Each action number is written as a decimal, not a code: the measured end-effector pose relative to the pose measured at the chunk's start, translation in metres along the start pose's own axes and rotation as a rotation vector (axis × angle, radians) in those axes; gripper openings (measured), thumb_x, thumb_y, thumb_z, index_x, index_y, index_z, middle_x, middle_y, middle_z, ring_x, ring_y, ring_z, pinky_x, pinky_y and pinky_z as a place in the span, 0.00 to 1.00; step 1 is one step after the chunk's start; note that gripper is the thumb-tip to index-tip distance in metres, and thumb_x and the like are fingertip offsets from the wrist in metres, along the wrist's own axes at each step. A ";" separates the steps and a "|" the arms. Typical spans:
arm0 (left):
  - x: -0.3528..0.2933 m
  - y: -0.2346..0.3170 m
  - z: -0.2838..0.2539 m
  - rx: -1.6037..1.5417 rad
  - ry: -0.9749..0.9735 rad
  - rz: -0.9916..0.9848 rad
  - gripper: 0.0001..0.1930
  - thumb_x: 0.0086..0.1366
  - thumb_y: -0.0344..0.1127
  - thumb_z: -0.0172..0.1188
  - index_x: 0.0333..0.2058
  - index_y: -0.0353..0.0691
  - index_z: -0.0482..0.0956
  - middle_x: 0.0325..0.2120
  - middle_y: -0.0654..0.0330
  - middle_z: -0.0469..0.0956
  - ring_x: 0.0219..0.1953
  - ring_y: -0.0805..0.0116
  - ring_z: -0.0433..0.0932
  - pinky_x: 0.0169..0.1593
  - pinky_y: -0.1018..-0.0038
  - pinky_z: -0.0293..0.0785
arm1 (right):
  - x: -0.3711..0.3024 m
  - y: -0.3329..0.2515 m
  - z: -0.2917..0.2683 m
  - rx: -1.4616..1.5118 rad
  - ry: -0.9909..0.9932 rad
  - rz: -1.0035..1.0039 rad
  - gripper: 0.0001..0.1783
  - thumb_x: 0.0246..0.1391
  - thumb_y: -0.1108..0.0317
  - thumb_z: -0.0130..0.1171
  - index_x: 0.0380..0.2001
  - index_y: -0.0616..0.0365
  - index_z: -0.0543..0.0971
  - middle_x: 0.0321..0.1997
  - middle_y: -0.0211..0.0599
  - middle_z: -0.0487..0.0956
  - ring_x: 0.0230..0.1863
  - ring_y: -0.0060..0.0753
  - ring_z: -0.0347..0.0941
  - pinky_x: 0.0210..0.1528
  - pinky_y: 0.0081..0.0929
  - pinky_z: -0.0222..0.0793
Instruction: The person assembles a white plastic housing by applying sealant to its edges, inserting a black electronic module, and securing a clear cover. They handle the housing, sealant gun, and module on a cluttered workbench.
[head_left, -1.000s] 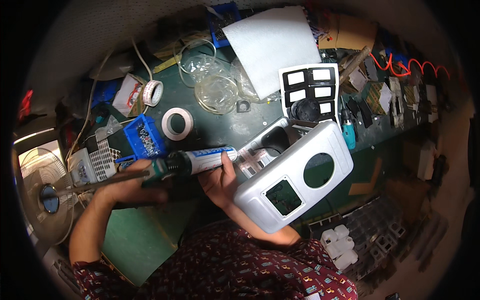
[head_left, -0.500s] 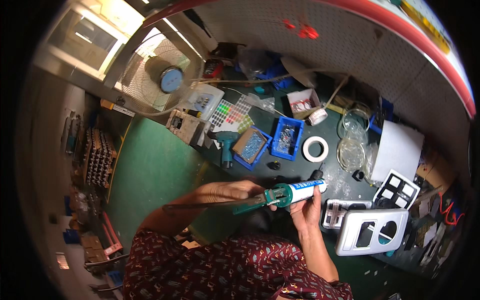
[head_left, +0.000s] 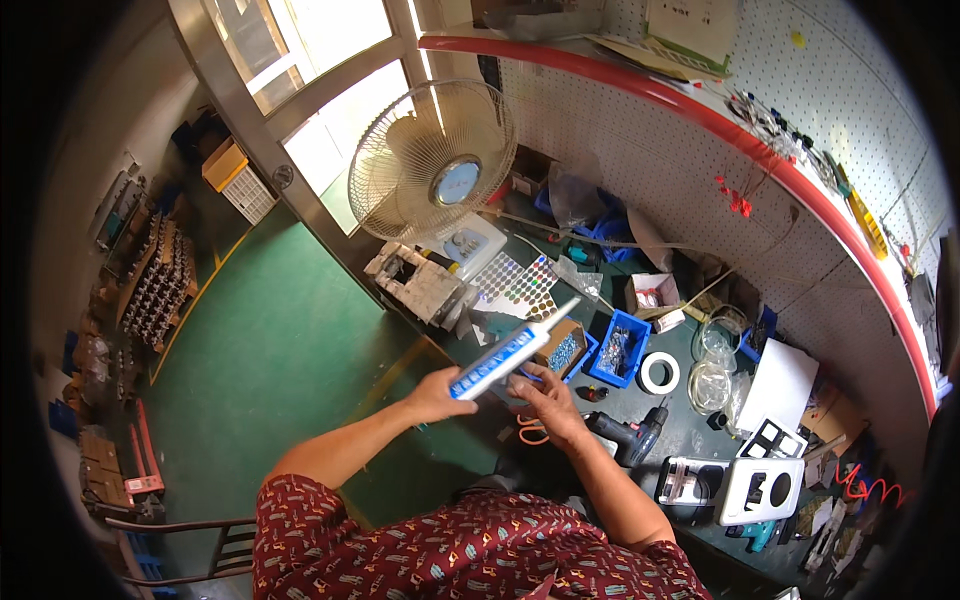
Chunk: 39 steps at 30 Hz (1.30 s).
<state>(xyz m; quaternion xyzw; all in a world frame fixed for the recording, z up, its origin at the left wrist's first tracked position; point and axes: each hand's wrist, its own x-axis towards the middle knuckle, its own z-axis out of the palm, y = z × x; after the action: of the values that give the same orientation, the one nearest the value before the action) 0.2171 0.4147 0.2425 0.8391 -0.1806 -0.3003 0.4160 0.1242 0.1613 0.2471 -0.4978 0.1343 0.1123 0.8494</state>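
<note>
Left hand (head_left: 432, 393) closed around the lower end of a white and blue sealant tube (head_left: 512, 349), held tilted above the near edge of the workbench (head_left: 690, 440). Right hand (head_left: 545, 395) closed on the tube's middle from beneath. Behind: blue bins (head_left: 620, 350), tape roll (head_left: 659, 372), cordless drill (head_left: 625, 438), standing fan (head_left: 432, 162).

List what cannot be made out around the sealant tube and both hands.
Head view only:
- Sealant tube: its rear end is hidden inside the left hand.
- Right hand: its fingers are hidden behind its own back, so the grip is unclear.
- Blue bins: contents too small to identify.
- Cordless drill: bit end is too small.
</note>
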 end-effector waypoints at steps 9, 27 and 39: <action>0.083 -0.116 -0.131 0.539 0.449 -0.168 0.23 0.46 0.47 0.69 0.40 0.45 0.78 0.36 0.51 0.84 0.44 0.50 0.82 0.49 0.56 0.71 | -0.100 0.039 -0.070 -0.033 0.533 0.121 0.14 0.60 0.66 0.64 0.46 0.61 0.76 0.41 0.36 0.81 0.42 0.30 0.81 0.42 0.33 0.82; 0.247 -0.229 -0.168 0.499 0.259 -0.095 0.39 0.52 0.43 0.71 0.61 0.36 0.68 0.52 0.43 0.77 0.55 0.40 0.75 0.58 0.51 0.70 | -0.347 -0.005 -0.120 -0.920 1.743 -0.497 0.06 0.60 0.75 0.59 0.39 0.64 0.79 0.31 0.31 0.81 0.32 0.19 0.76 0.38 0.19 0.73; 0.170 -0.167 -0.111 0.663 0.798 0.078 0.32 0.60 0.38 0.63 0.64 0.42 0.69 0.55 0.46 0.77 0.58 0.43 0.73 0.59 0.54 0.69 | -0.336 -0.068 -0.201 -1.514 0.934 0.048 0.42 0.48 0.49 0.72 0.60 0.59 0.68 0.43 0.53 0.78 0.53 0.54 0.74 0.60 0.45 0.66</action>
<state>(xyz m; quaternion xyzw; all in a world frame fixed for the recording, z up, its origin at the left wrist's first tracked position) 0.4270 0.4847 0.1000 0.9677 -0.1244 0.1319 0.1751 -0.1921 -0.0667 0.3225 -0.9179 0.3671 -0.0255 0.1485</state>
